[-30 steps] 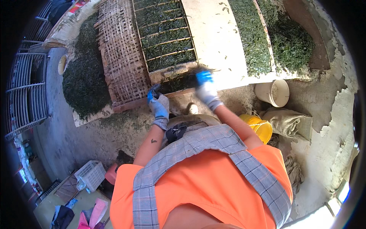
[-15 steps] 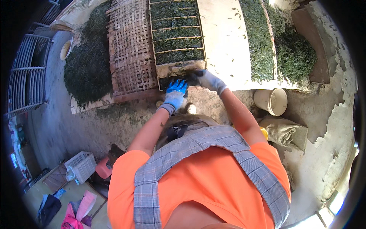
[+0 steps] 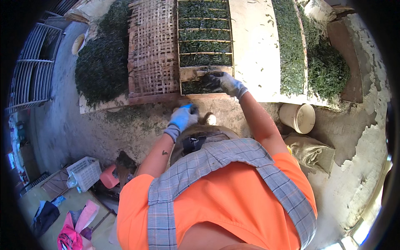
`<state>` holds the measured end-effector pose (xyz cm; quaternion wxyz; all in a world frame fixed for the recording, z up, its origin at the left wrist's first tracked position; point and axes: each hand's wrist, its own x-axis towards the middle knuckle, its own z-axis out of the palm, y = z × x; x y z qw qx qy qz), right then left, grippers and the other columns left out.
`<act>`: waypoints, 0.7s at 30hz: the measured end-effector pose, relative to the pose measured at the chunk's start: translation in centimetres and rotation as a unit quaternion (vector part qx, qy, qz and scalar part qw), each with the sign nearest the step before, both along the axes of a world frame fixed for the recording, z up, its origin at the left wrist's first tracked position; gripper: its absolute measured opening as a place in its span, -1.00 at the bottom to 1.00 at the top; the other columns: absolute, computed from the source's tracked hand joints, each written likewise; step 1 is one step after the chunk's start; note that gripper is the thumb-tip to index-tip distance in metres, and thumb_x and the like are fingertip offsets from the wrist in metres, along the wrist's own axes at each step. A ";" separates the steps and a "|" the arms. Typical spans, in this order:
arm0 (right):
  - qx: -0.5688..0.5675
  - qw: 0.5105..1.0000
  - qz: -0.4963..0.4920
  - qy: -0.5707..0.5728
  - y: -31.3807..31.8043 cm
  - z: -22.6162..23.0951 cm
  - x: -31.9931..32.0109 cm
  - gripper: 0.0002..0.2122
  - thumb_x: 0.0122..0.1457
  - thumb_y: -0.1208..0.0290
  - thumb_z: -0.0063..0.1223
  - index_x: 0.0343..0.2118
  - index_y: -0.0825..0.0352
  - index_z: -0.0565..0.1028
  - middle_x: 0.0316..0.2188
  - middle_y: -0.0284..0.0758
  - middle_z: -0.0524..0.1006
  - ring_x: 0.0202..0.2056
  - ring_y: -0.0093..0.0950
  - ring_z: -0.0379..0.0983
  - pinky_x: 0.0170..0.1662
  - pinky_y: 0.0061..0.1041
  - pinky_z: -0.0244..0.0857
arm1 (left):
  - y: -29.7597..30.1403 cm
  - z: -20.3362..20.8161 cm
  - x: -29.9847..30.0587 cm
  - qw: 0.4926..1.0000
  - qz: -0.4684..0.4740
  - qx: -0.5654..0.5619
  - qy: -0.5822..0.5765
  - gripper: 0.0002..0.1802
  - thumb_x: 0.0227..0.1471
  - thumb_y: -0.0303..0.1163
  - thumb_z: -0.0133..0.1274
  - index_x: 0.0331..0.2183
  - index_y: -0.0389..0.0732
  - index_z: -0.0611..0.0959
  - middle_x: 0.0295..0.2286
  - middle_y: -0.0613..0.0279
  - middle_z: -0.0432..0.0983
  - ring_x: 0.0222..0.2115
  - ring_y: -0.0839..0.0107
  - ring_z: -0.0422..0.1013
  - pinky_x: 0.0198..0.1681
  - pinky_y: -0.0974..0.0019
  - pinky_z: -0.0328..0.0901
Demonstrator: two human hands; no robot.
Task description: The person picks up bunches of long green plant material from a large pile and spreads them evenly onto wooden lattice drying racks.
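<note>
A long wooden frame (image 3: 231,37) with thin crossbars lies in front of me, its sections filled with dark green shredded strands (image 3: 204,46). My right hand (image 3: 223,83), in a white glove with black-coated fingers, reaches over the nearest section. Its fingers stretch to the left, apart, over the strands and beside a pale wooden strip (image 3: 189,73). My left hand (image 3: 183,118) wears a white glove with blue coating and is off the near edge of the frame, above the floor. Its fingers are curled in, and a dark patch shows at them; what they hold is unclear.
A woven slatted mat (image 3: 152,54) and a heap of green strands (image 3: 102,71) lie to the left. On the right are a pale board (image 3: 255,54) and more strands (image 3: 290,54). A white bucket (image 3: 298,116) and a sack (image 3: 308,148) stand nearby. A crate (image 3: 85,173) sits lower left.
My left hand has drawn back from the nearest section toward me. My right hand stays over that section, its fingers spread further left. The view has shifted slightly.
</note>
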<state>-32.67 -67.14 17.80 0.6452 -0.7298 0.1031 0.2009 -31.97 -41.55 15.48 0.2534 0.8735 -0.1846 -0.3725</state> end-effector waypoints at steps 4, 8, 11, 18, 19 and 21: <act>-0.089 0.990 -0.105 -0.037 -2.2 -0.6 -0.6 -0.75 0.27 0.30 -0.04 -0.17 0.37 0.53 -0.32 -0.32 0.60 -0.37 -0.58 0.46 -0.29 -0.59 0.38 | -0.4 1.0 -1.4 0.998 -0.023 0.021 -0.061 -0.49 -0.11 -0.11 0.12 -0.09 -0.12 0.59 -0.18 -0.03 0.56 -0.16 -0.01 0.46 -0.05 0.11 0.33; -0.268 0.923 -0.275 -0.001 -5.6 -6.7 -3.2 -0.83 0.24 0.50 -0.02 -0.14 0.39 0.49 -0.25 -0.29 0.57 -0.30 -0.61 0.48 -0.34 -0.60 0.40 | -0.2 2.0 -0.4 0.996 -0.085 0.017 0.018 -0.46 -0.11 -0.13 0.10 -0.03 -0.08 0.55 -0.14 -0.03 0.53 -0.14 0.00 0.45 -0.04 0.10 0.33; -0.528 0.831 0.083 -0.152 0.4 -4.9 -4.8 -0.64 0.06 0.43 0.07 -0.02 0.26 0.45 -0.08 -0.14 0.52 -0.05 -0.28 0.47 -0.09 -0.31 0.41 | -1.1 0.8 -0.6 0.986 -0.161 0.007 0.035 -0.44 -0.11 -0.13 0.09 -0.02 -0.10 0.54 -0.12 -0.07 0.50 -0.13 -0.01 0.44 -0.04 0.10 0.33; -0.332 0.886 -0.145 -0.289 1.3 -0.3 -4.8 -0.78 0.07 0.38 0.10 -0.20 0.25 0.59 -0.30 -0.19 0.61 -0.36 -0.25 0.59 -0.25 -0.38 0.47 | -5.1 -6.4 -0.3 0.981 -0.011 -0.191 0.030 -0.65 0.03 -0.28 -0.02 -0.11 -0.09 0.59 -0.29 -0.01 0.56 -0.29 0.10 0.49 -0.17 0.15 0.39; -0.278 0.898 -0.254 -0.226 0.8 -0.9 -4.4 -0.79 0.12 0.29 0.12 -0.23 0.26 0.59 -0.35 -0.19 0.60 -0.44 -0.22 0.57 -0.29 -0.38 0.47 | -5.6 -10.2 0.1 0.948 0.109 -0.266 0.138 -0.69 0.07 -0.33 0.01 -0.13 -0.17 0.59 -0.34 0.06 0.58 -0.36 0.23 0.49 -0.22 0.25 0.40; -0.297 0.908 -0.231 -0.186 -1.9 -0.6 -2.9 -0.73 0.10 0.19 0.16 -0.22 0.23 0.60 -0.32 -0.18 0.60 -0.37 -0.22 0.57 -0.24 -0.35 0.47 | -7.0 -5.7 1.2 0.845 0.252 -0.379 0.282 -0.76 0.14 -0.38 0.02 -0.16 -0.26 0.60 -0.36 0.28 0.57 -0.39 0.46 0.44 -0.24 0.38 0.36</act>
